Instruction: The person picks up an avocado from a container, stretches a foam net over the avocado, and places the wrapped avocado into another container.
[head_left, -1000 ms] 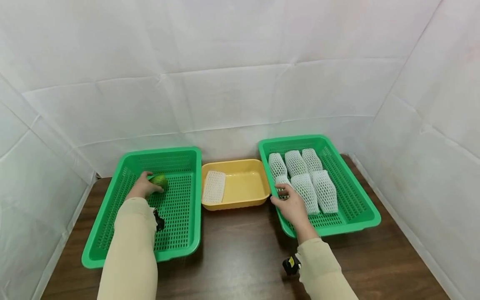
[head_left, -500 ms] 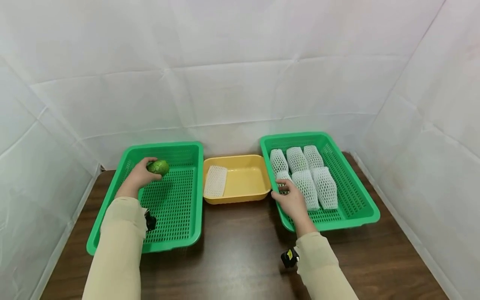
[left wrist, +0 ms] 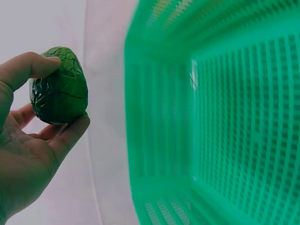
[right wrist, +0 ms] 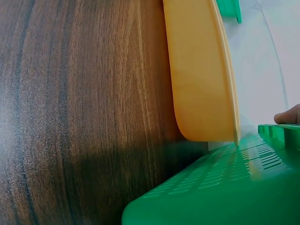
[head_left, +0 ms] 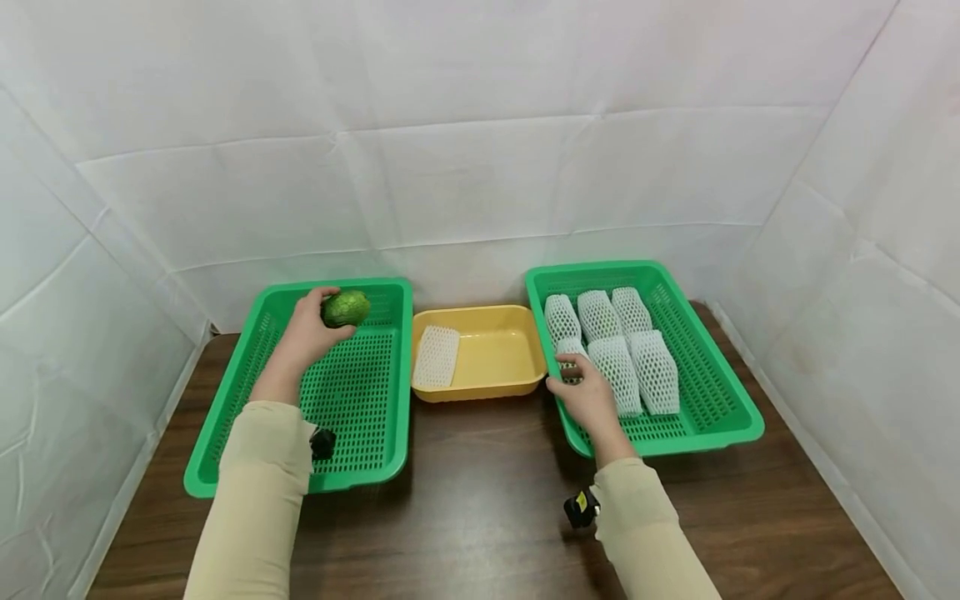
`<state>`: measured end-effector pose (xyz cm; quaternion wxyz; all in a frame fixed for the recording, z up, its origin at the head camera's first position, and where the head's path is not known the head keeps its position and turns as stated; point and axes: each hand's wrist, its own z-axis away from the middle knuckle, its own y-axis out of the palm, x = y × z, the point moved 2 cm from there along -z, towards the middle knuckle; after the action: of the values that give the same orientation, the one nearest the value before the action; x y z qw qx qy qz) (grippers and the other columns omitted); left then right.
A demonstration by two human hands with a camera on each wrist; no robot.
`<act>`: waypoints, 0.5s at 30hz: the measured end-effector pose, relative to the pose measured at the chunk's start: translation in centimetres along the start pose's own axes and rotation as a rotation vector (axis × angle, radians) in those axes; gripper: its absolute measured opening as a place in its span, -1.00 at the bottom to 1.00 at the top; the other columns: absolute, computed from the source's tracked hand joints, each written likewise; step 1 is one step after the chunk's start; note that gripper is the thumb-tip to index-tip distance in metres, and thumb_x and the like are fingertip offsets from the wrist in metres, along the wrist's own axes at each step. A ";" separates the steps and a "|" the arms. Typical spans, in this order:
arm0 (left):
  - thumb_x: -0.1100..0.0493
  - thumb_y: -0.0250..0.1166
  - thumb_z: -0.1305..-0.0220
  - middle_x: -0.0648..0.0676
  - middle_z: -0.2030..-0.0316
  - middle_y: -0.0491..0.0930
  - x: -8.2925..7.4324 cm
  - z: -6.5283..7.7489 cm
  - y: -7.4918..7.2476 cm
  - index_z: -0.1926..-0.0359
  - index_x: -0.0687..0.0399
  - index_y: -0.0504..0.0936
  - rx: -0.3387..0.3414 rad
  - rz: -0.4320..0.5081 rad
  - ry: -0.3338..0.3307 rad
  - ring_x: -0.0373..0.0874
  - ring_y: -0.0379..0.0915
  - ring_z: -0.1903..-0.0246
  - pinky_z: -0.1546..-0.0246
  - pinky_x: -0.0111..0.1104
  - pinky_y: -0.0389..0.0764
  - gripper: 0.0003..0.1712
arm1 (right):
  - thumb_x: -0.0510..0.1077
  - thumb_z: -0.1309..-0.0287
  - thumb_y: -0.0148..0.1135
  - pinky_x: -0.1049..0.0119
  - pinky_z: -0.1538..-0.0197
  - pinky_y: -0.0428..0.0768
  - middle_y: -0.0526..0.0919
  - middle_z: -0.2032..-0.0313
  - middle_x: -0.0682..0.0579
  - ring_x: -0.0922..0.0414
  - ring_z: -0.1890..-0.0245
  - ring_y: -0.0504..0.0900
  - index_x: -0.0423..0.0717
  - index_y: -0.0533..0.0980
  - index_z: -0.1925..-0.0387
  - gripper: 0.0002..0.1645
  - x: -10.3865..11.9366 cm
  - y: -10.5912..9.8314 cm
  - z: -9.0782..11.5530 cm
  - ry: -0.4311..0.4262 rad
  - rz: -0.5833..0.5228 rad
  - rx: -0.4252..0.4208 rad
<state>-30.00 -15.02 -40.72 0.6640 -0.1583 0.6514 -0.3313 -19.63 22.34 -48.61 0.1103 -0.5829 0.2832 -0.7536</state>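
Observation:
My left hand [head_left: 311,333] holds a green, egg-shaped fruit like an avocado [head_left: 346,308] above the back of the left green basket [head_left: 405,392]. The left wrist view shows the fruit's glossy, creased surface, with the thumb on one side and fingers on the other. My right hand [head_left: 588,400] is at the near-left rim of the right green basket [head_left: 738,417], fingers loosely bent. In the right wrist view one fingertip [right wrist: 288,116] lies over that rim; most of the hand is out of frame. Beside it in the basket lie several white foam-net sleeves [head_left: 615,371], apparently filled.
Between the baskets stands a yellow tray [head_left: 495,390] holding a flat white foam net [head_left: 437,357]. All three containers stand on a dark wood-grain table [head_left: 480,500], with a white sheeted wall [head_left: 465,183] behind.
My left hand has lifted the green fruit from inside the left basket, up and to the right. My right hand has stayed at the right basket's rim.

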 end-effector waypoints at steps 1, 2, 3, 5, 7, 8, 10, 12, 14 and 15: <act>0.22 0.19 -0.25 0.43 -0.28 -0.07 -0.3 0.2 0.3 -0.40 0.23 -0.05 -0.007 0.009 0.008 0.34 0.07 -0.17 -0.06 0.13 0.27 -0.19 | -0.06 -0.10 0.24 0.02 0.03 0.44 0.52 0.02 -0.15 -0.06 0.03 0.47 0.04 0.44 -0.11 -0.51 0.0 0.0 0.0 0.001 0.000 0.000; 0.22 0.19 -0.24 0.42 -0.28 -0.06 -0.7 0.4 0.6 -0.39 0.22 -0.03 -0.015 0.017 0.017 0.34 0.08 -0.17 -0.06 0.13 0.27 -0.19 | -0.05 -0.10 0.24 0.02 0.03 0.43 0.52 0.02 -0.15 -0.06 0.02 0.47 0.04 0.44 -0.11 -0.50 0.0 0.0 0.0 0.000 -0.001 0.001; 0.22 0.19 -0.24 0.41 -0.27 -0.05 -1.0 0.6 1.0 -0.39 0.22 -0.02 -0.021 0.026 0.027 0.33 0.09 -0.17 -0.05 0.12 0.28 -0.20 | -0.05 -0.11 0.24 0.02 0.03 0.43 0.52 0.02 -0.15 -0.06 0.02 0.47 0.04 0.43 -0.11 -0.50 0.0 0.0 0.0 0.000 -0.001 0.001; 0.23 0.19 -0.24 0.40 -0.26 -0.03 -1.5 1.0 1.7 -0.38 0.22 0.01 -0.033 0.041 0.042 0.31 0.10 -0.16 -0.05 0.11 0.29 -0.22 | -0.04 -0.11 0.24 0.02 0.03 0.43 0.52 0.01 -0.14 -0.06 0.02 0.47 0.05 0.43 -0.12 -0.50 0.0 0.0 0.0 0.002 -0.001 0.005; 0.23 0.20 -0.23 0.40 -0.25 0.00 -2.0 1.3 2.4 -0.37 0.21 0.04 -0.040 0.055 0.052 0.30 0.12 -0.15 -0.04 0.10 0.30 -0.23 | -0.04 -0.12 0.24 0.02 0.03 0.43 0.51 0.00 -0.14 -0.06 0.01 0.46 0.05 0.43 -0.12 -0.50 -0.1 0.0 0.0 0.008 0.000 0.007; 0.23 0.21 -0.22 0.39 -0.25 0.01 -2.2 1.4 2.7 -0.37 0.20 0.05 -0.043 0.061 0.055 0.30 0.13 -0.15 -0.04 0.10 0.30 -0.23 | -0.04 -0.12 0.24 0.02 0.02 0.43 0.51 0.00 -0.14 -0.06 0.01 0.46 0.05 0.43 -0.12 -0.50 -0.1 0.0 0.0 0.010 -0.001 0.007; 0.22 0.21 -0.22 0.38 -0.24 0.03 -2.6 1.6 3.4 -0.37 0.19 0.07 -0.042 0.074 0.060 0.28 0.13 -0.16 -0.05 0.09 0.31 -0.23 | -0.05 -0.12 0.24 0.01 0.02 0.43 0.51 0.00 -0.14 -0.07 0.01 0.46 0.06 0.43 -0.12 -0.51 -0.2 0.0 -0.1 0.016 -0.005 0.007; 0.23 0.22 -0.21 0.37 -0.24 0.04 -2.8 1.7 4.1 -0.37 0.17 0.08 -0.043 0.085 0.062 0.27 0.12 -0.17 -0.05 0.07 0.32 -0.24 | -0.05 -0.12 0.23 0.01 0.01 0.43 0.51 0.00 -0.14 -0.07 0.01 0.46 0.06 0.43 -0.12 -0.51 -0.2 0.0 -0.1 0.017 -0.005 0.009; 0.24 0.23 -0.20 0.37 -0.23 0.05 -3.1 1.7 4.7 -0.36 0.17 0.10 -0.045 0.097 0.069 0.26 0.12 -0.17 -0.06 0.05 0.33 -0.24 | -0.05 -0.13 0.23 0.01 0.01 0.44 0.51 0.00 -0.14 -0.07 0.00 0.46 0.06 0.43 -0.12 -0.51 -0.2 0.0 -0.1 0.016 -0.008 0.012; 0.25 0.23 -0.19 0.37 -0.23 0.06 -3.2 1.7 4.9 -0.36 0.17 0.10 -0.047 0.103 0.074 0.25 0.13 -0.17 -0.06 0.05 0.33 -0.24 | -0.06 -0.13 0.23 0.01 0.01 0.44 0.51 0.00 -0.14 -0.07 0.00 0.46 0.06 0.43 -0.12 -0.51 -0.2 0.0 -0.1 0.017 -0.009 0.012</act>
<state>-26.93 -9.73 -41.30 0.6518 -0.1276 0.6904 -0.2869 -19.68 22.50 -48.77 0.1082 -0.5772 0.2769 -0.7606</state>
